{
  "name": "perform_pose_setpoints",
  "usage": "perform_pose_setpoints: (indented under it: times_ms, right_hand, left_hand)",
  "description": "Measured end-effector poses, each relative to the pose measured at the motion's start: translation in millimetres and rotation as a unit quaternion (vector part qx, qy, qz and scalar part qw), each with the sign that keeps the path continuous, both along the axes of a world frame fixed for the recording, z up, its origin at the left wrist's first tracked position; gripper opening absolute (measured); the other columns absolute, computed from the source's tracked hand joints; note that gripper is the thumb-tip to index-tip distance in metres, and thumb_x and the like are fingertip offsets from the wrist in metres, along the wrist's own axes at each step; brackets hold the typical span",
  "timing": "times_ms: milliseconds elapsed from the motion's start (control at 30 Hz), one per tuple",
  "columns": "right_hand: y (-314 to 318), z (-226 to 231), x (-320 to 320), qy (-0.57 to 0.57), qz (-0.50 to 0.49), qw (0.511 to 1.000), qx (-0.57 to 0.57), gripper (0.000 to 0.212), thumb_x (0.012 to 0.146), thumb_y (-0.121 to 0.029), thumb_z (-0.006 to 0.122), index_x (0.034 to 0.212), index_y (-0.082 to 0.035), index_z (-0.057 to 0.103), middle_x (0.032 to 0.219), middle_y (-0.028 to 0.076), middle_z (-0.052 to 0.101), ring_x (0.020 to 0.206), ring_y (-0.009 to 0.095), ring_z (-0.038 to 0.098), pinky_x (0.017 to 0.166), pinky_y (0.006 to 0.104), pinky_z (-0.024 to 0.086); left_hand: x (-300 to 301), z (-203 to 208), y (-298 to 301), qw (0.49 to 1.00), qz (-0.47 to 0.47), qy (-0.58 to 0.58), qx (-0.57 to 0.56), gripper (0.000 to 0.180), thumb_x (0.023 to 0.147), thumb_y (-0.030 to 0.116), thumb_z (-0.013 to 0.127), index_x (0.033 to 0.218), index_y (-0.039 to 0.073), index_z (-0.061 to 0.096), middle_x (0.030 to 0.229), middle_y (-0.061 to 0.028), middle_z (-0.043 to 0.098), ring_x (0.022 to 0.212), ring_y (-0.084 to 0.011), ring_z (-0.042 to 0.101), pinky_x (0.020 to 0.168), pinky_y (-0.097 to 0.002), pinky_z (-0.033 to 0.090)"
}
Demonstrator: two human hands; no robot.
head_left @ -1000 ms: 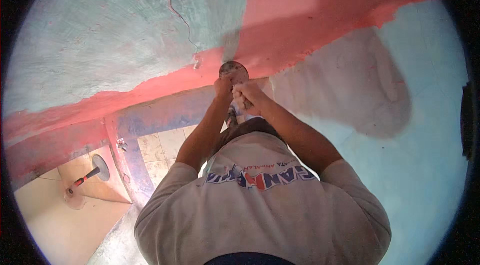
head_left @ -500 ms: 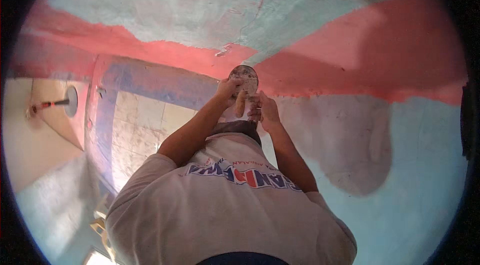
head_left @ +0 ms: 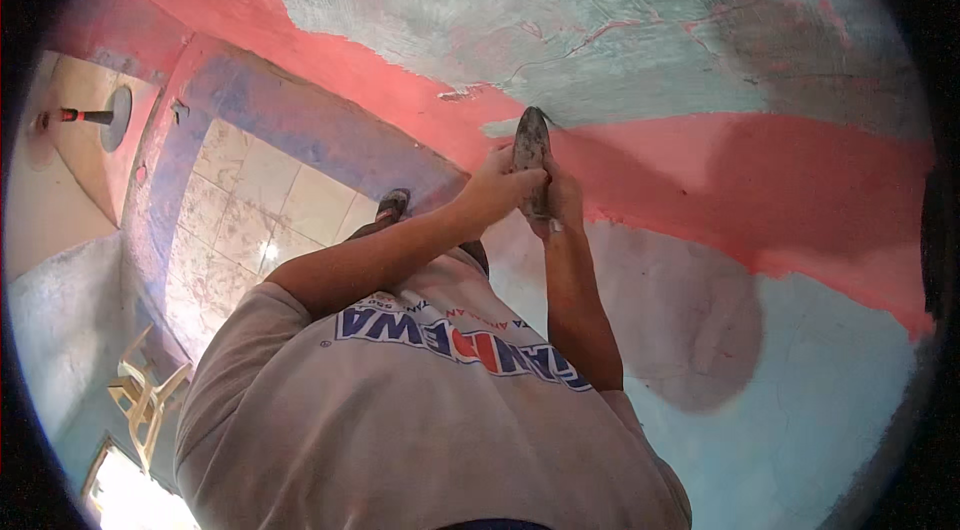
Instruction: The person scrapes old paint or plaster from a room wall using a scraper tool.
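A round, dirty grey disc tool (head_left: pixel 531 138) is held up in front of my chest, seen nearly edge-on, its exact kind unclear. My left hand (head_left: pixel 500 192) is closed on its left side, the thumb lying across the lower part. On the right, my right hand (head_left: pixel 563 198) grips the lower right edge, its fingers partly hidden behind the disc. The tool's handle does not show now. Beyond the disc is a wall (head_left: pixel 520 5) with patchy pale blue-green over pink; whether the disc touches it I cannot tell.
Smudged pale tiles (head_left: pixel 240 200) lie to the left inside a purple-blue border, with my dark shoe (head_left: pixel 395 200) at their edge. A grey disc on a black-and-red stem (head_left: pixel 118 118) shows at far left. Below it are a cream plastic chair (head_left: pixel 145 395) and a bright opening (head_left: pixel 135 495).
The disc has turned from face-on to nearly edge-on, hiding its tan handle. Both hands have closed in around it, and the view has swung, bringing my shoe and the chair into sight.
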State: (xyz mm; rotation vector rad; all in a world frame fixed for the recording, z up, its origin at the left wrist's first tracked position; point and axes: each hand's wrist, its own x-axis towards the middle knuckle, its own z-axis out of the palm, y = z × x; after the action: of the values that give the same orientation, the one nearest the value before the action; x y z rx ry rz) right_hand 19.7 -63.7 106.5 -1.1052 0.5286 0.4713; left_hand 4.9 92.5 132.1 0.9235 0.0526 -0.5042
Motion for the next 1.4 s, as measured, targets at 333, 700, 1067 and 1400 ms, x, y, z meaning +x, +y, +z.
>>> perform_pose_setpoints:
  times_ms: [333, 700, 1067, 1400]
  right_hand:
    - [21, 66, 9, -0.044, -0.010, 0.995, 0.090, 0.040, 0.095, -0.020, 0.051, 0.128, 0.002, 0.048, 0.113, 0.008, 0.059, 0.097, 0.014, 0.060, 0.078, 0.0279, 0.053]
    - [13, 36, 13, 0.006, 0.012, 0.994, 0.112, 0.047, 0.093, -0.019, 0.049, 0.132, 0.006, 0.041, 0.121, 0.013, 0.055, 0.106, 0.021, 0.057, 0.092, 0.0309, 0.047]
    - [6, -16, 28, -0.033, 0.026, 0.993, 0.113, 0.049, 0.094, -0.017, 0.044, 0.138, 0.003, 0.035, 0.125, 0.011, 0.054, 0.109, 0.018, 0.055, 0.096, 0.0301, 0.044]
    - [-3, -34, 29, -0.103, 0.116, 0.910, 0.385, 0.045, 0.097, -0.024, 0.041, 0.134, 0.002, 0.041, 0.125, 0.013, 0.053, 0.111, 0.022, 0.054, 0.099, 0.0363, 0.043]
  left_hand:
    - [14, 36, -28, 0.994, 0.093, -0.026, 0.046, 0.026, 0.079, 0.008, 0.062, 0.102, 0.000, 0.051, 0.094, -0.0091, 0.059, 0.090, -0.0184, 0.058, 0.081, -0.0328, 0.047]
    - [18, 12, -21, 0.990, 0.115, 0.054, -0.056, 0.017, 0.075, 0.000, 0.051, 0.092, -0.001, 0.054, 0.084, -0.0078, 0.059, 0.083, -0.0189, 0.059, 0.073, -0.0307, 0.048]
    - [34, -4, -23, 0.991, 0.079, 0.107, 0.014, 0.033, 0.074, 0.000, 0.049, 0.107, -0.001, 0.049, 0.091, -0.0068, 0.057, 0.087, -0.0180, 0.057, 0.076, -0.0313, 0.048]
    - [26, 7, -29, 0.983, 0.140, 0.097, 0.075, 0.029, 0.076, 0.001, 0.052, 0.105, 0.002, 0.049, 0.090, -0.0079, 0.057, 0.085, -0.0173, 0.057, 0.077, -0.0317, 0.048]
